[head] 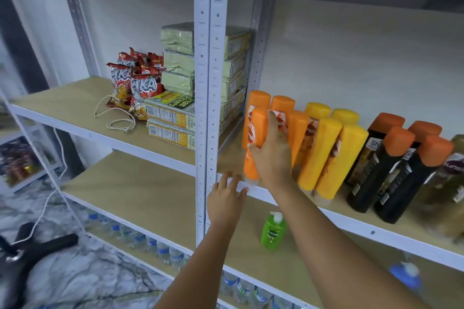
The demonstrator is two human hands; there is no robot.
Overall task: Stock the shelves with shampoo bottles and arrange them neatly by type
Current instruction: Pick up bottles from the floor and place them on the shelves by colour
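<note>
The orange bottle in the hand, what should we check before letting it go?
1. Right hand holds the front orange bottle: ok.
2. Bottle stands upright on the shelf: ok.
3. It sits with the other orange bottles, next to the yellow bottles: ok.
4. Bottle's base fully on the board, not over the edge: cannot tell.
5. Left hand rests open on the shelf edge, clear of the bottles: ok.
</note>
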